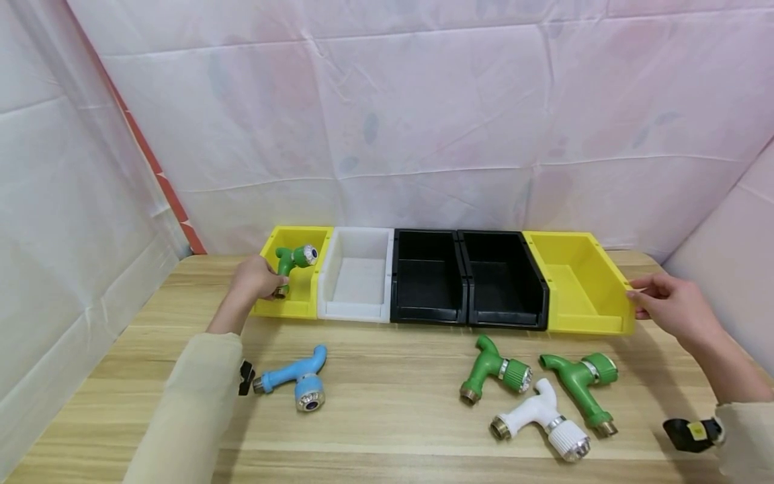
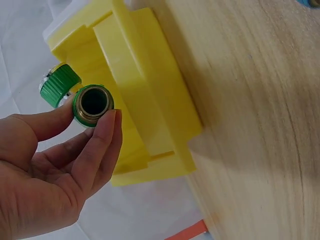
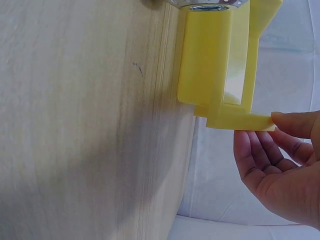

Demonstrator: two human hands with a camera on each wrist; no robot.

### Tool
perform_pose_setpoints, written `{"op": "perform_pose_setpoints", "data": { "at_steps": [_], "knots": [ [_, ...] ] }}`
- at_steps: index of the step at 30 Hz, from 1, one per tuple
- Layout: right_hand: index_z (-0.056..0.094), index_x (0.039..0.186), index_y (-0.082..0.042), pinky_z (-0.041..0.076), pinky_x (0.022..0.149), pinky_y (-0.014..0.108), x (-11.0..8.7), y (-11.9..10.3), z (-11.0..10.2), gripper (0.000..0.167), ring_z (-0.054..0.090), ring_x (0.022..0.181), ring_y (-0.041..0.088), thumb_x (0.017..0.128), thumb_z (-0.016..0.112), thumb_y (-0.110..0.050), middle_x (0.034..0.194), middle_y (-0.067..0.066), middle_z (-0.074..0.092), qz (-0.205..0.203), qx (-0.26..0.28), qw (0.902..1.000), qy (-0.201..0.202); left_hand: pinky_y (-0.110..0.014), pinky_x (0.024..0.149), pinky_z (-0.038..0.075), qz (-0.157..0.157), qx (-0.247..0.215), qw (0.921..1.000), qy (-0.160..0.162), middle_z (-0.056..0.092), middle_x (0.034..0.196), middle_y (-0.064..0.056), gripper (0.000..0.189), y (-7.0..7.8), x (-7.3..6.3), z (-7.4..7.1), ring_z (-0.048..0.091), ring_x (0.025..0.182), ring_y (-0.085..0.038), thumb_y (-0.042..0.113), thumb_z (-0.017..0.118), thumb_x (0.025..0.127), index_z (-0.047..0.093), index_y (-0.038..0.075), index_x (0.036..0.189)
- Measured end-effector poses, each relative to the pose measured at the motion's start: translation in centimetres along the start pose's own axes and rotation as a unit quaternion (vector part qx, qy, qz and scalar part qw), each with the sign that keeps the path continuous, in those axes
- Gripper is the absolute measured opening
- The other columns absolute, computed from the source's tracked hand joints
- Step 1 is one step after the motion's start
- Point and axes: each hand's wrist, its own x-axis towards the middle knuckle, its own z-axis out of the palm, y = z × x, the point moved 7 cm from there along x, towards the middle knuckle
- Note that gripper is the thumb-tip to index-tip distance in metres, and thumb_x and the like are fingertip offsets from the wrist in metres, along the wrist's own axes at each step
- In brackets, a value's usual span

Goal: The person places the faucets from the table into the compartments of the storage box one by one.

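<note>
My left hand [image 1: 256, 277] pinches a green tap [image 1: 284, 263] by its brass threaded end, over the yellow bin [image 1: 287, 308] at the left end of the row. In the left wrist view the tap's open threaded mouth [image 2: 95, 102] faces the camera, with thumb and fingers around it and the ribbed green knob [image 2: 59, 86] beyond. At the row's other end, my right hand [image 1: 678, 304] holds the outer side edge of the right yellow bin [image 1: 589, 324]. The right wrist view shows the thumb against that edge [image 3: 240, 121] and the fingers beneath it.
Between the yellow bins stand a white bin [image 1: 353, 311] and two black bins [image 1: 429, 314]. A blue tap [image 1: 296, 373] lies at front left. Two green taps [image 1: 491, 366] and a white tap [image 1: 541, 417] lie at front right on the wooden table [image 1: 387, 410]. White cloth [image 1: 423, 121] hangs behind.
</note>
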Motion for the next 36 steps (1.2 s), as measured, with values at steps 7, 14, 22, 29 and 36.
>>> {"op": "perform_pose_setpoints", "data": {
  "at_steps": [7,14,22,29,36],
  "knots": [
    [0.046,0.110,0.020,0.051,0.052,0.024,-0.02,0.04,-0.04,0.032,0.057,0.057,0.007,0.093,0.048,-0.006,0.073,-0.010,0.056,-0.007,0.014,0.9999,0.005,-0.026,0.051,0.040,0.000,0.017,0.9997,0.015,0.055,0.066,-0.010,0.027,-0.16,-0.19,-0.14,0.052,0.056,-0.018,0.019,0.064,0.087,0.059,-0.004,0.072],
    [0.047,0.109,0.020,0.051,0.052,0.025,0.03,-0.06,-0.05,0.031,0.057,0.057,0.007,0.093,0.048,-0.007,0.074,-0.002,0.057,-0.005,0.005,1.0000,0.006,-0.024,0.047,0.036,-0.003,0.024,0.9994,0.026,0.054,0.058,-0.007,0.031,-0.41,-0.11,-0.18,0.052,0.054,-0.019,0.022,0.063,0.087,0.057,-0.001,0.066],
    [0.046,0.109,0.020,0.051,0.052,0.024,0.11,-0.02,-0.06,0.032,0.056,0.057,0.006,0.093,0.048,-0.007,0.074,0.001,0.057,0.000,0.011,0.9999,0.006,-0.026,0.052,0.039,0.005,-0.006,0.9995,0.032,0.059,0.068,-0.011,0.024,-0.71,0.05,-0.31,0.054,0.058,-0.019,0.017,0.062,0.087,0.060,-0.007,0.082],
    [0.046,0.110,0.020,0.051,0.053,0.024,0.14,-0.10,-0.14,0.032,0.057,0.058,0.006,0.093,0.047,-0.007,0.075,-0.001,0.056,-0.001,0.013,0.9999,0.007,-0.030,0.059,0.042,0.015,-0.010,0.9995,0.026,0.064,0.081,-0.019,0.026,-0.60,-0.06,-0.67,0.058,0.069,-0.024,0.015,0.062,0.087,0.063,-0.011,0.089],
    [0.046,0.109,0.021,0.050,0.052,0.023,0.08,-0.10,-0.13,0.031,0.056,0.057,0.006,0.093,0.048,-0.006,0.074,-0.001,0.057,-0.005,0.009,0.9999,0.007,-0.032,0.061,0.043,0.019,-0.015,0.9995,0.017,0.065,0.081,-0.020,0.027,-0.49,-0.36,-0.63,0.062,0.071,-0.026,0.016,0.061,0.087,0.063,-0.011,0.092]
  ]
}}
